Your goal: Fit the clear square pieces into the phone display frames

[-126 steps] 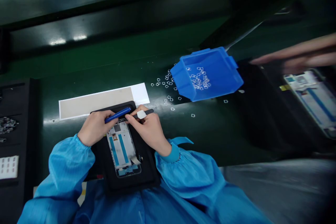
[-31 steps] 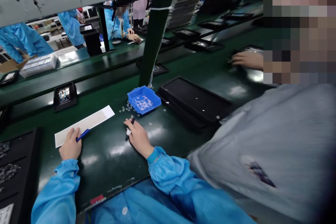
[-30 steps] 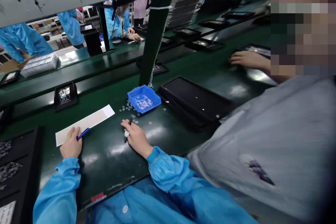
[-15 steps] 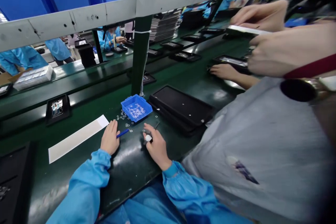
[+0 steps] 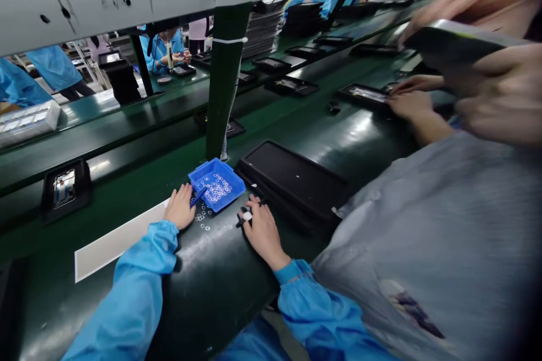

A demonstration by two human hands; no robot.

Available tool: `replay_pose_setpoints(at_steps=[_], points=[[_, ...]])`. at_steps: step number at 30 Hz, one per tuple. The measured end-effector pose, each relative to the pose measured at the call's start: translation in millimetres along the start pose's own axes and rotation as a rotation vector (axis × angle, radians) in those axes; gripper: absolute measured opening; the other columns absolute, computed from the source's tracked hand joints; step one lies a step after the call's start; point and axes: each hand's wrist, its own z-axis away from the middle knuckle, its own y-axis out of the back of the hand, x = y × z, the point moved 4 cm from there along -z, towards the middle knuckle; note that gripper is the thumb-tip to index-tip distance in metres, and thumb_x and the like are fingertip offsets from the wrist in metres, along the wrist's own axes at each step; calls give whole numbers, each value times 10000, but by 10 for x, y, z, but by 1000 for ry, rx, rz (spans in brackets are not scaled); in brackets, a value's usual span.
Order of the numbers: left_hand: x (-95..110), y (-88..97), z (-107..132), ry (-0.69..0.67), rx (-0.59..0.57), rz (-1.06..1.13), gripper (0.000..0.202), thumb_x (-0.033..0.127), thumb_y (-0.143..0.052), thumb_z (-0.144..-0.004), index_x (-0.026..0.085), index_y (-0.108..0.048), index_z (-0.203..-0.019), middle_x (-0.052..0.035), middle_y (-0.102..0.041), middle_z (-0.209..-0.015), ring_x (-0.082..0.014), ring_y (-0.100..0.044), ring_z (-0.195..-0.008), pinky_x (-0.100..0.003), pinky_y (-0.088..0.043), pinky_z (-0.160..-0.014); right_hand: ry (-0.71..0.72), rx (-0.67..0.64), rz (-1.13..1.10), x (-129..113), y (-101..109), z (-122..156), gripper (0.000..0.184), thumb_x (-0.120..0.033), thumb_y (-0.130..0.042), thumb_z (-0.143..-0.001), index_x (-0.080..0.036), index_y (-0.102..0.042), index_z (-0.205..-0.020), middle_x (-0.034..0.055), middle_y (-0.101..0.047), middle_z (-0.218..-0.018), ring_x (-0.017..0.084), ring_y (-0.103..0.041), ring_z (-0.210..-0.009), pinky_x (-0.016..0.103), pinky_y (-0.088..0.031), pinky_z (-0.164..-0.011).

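Observation:
My left hand (image 5: pixel 180 207) is closed on a slim blue pen-shaped tool (image 5: pixel 197 197), whose tip reaches over the near left rim of a blue plastic bin (image 5: pixel 232 199). Many small whitish rings (image 5: pixel 218 187) lie in the bin, and more loose rings (image 5: pixel 202 217) are scattered on the green table beside it. Partly under my left hand is a long white strip (image 5: pixel 114 243). To the right of the bin, my right hand (image 5: pixel 263 231) has its fingers curled around a small black-and-white piece (image 5: pixel 245 216); its exact kind is unclear.
Stacked black trays (image 5: pixel 292 176) lie right of the bin. A green post (image 5: pixel 224 84) rises behind it. Another black tray (image 5: pixel 65 189) with a phone-like part sits at left. At right stands a person in grey (image 5: pixel 406 237), hands raised around a flat device (image 5: pixel 461 39).
My left hand has moved the blue tool forward to the bin's rim. My right hand has shifted slightly right. The neighbour's device is raised and tilted differently, and the camera view has shifted.

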Motion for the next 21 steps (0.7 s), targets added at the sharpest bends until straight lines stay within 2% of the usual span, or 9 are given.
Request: replay_pose_setpoints(at_steps=[3, 6, 8, 10, 12, 14, 16, 18, 21], points=[[70, -61, 84, -75, -68, 21, 579, 250, -450, -903, 82, -388, -1454, -175, -369, -1540, -283, -289, -1457, -498, -213, -1213, 53, -68, -18, -89, -19, 76, 154, -235, -500, -909, -189, -559, -1044, 185, -553, -1389, 354, -512, -1293, 589, -390, -1082], [93, -106, 389, -115, -51, 45, 594, 300, -396, -952, 130, -289, -1511, -135, -280, -1587, -235, -236, -1478, -455, -227, -1217, 115, -158, -101, -258, -49, 223, 203, -143, -452, -890, -208, -565, -1046, 133, -550, -1412, 300, -496, -1328, 544, -396, -1110], [-24, -88, 579, -58, 14, 18, 600, 315, -360, -971, 131, -235, -1529, -139, -254, -1595, -228, -225, -1481, -457, -242, -1212, 100, -183, -179, -335, -56, 291, 334, -51, -387, -828, -213, -573, -1053, 106, -576, -1391, 266, -492, -1338, 521, -408, -1111], [-203, -44, 701, 31, 60, -36, 588, 313, -371, -965, 122, -272, -1512, -157, -316, -1569, -245, -280, -1462, -471, -268, -1201, 50, -185, -248, -371, -55, 310, 443, -6, -343, -760, -215, -583, -1068, 83, -625, -1334, 241, -525, -1312, 486, -446, -1084], [-347, 18, 741, 106, 72, -78, 567, 307, -389, -953, 112, -331, -1482, -174, -378, -1536, -270, -327, -1442, -492, -282, -1192, -4, -188, -296, -382, -51, 292, 457, -16, -348, -749, -220, -595, -1075, 65, -685, -1237, 235, -615, -1208, 437, -510, -1011], [-368, 90, 708, 123, 87, -96, 563, 287, -396, -943, 105, -346, -1473, -176, -344, -1553, -281, -283, -1460, -504, -248, -1204, -45, -190, -316, -383, -41, 264, 410, -54, -378, -778, -227, -603, -1075, 56, -727, -1137, 236, -698, -1051, 395, -562, -906], [-262, 124, 631, 108, 67, -121, 591, 258, -406, -927, 88, -319, -1487, -172, -268, -1586, -281, -206, -1484, -505, -189, -1223, -81, -156, -306, -376, -18, 253, 325, -108, -411, -819, -227, -597, -1058, 71, -732, -1112, 252, -710, -1001, 396, -567, -861], [-84, 97, 551, 83, 7, -132, 630, 230, -431, -901, 42, -299, -1488, -198, -230, -1592, -297, -177, -1489, -511, -161, -1227, -117, -97, -271, -367, 5, 276, 249, -159, -431, -843, -224, -573, -1037, 102, -701, -1186, 282, -669, -1091, 440, -539, -905], [160, 5, 473, 11, -97, -93, 665, 227, -494, -859, 36, -329, -1474, -191, -306, -1566, -276, -249, -1472, -447, -203, -1225, -111, -94, -246, -386, -13, 356, 211, -207, -426, -858, -225, -535, -1038, 122, -624, -1321, 301, -571, -1245, 503, -475, -996]])
